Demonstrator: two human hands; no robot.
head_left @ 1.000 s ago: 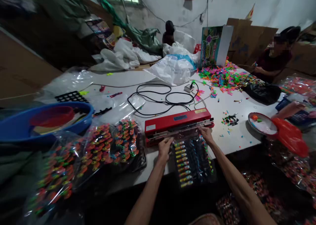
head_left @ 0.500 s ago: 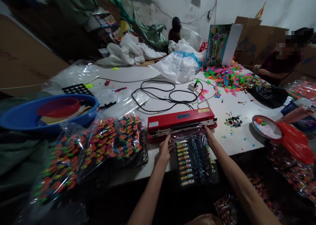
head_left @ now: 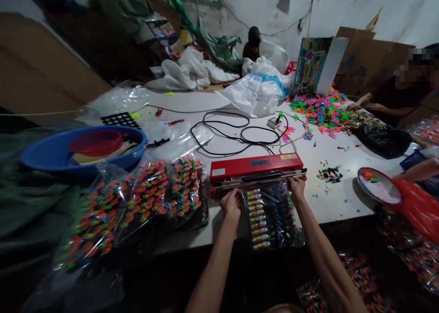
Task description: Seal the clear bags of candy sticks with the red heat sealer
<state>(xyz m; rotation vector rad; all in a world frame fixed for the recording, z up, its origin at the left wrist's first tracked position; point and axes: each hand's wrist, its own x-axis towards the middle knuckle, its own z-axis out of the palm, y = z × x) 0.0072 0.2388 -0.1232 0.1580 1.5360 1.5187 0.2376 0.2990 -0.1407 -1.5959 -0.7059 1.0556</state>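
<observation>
A red heat sealer (head_left: pixel 233 167) with a long metal and black bar along its front lies on the table before me. A clear plastic bag of small toys (head_left: pixel 274 217), with a column of yellow-labelled pieces and dark and blue ones beside it, hangs over the table's near edge, its top at the sealer. My left hand (head_left: pixel 232 203) is closed on the bag's upper left corner. At the upper right corner, my right hand (head_left: pixel 297 186) pinches the bag close under the end of the bar. The bag's top edge is partly hidden by the sealer.
To the left lie filled bags of orange toys (head_left: pixel 144 189) and a blue basin (head_left: pixel 44 155). A black cable (head_left: pixel 219 123) loops behind the sealer. Loose colourful pieces (head_left: pixel 318 109) are heaped near a co-worker (head_left: pixel 394 93). A bowl (head_left: pixel 364 194) stands at right, near another person's arm (head_left: pixel 418 169).
My view has turned slightly left. My right hand shows more fully beside the bar's end, and both hands stay at the bag's corners. The co-worker's hand now reaches to the colourful heap.
</observation>
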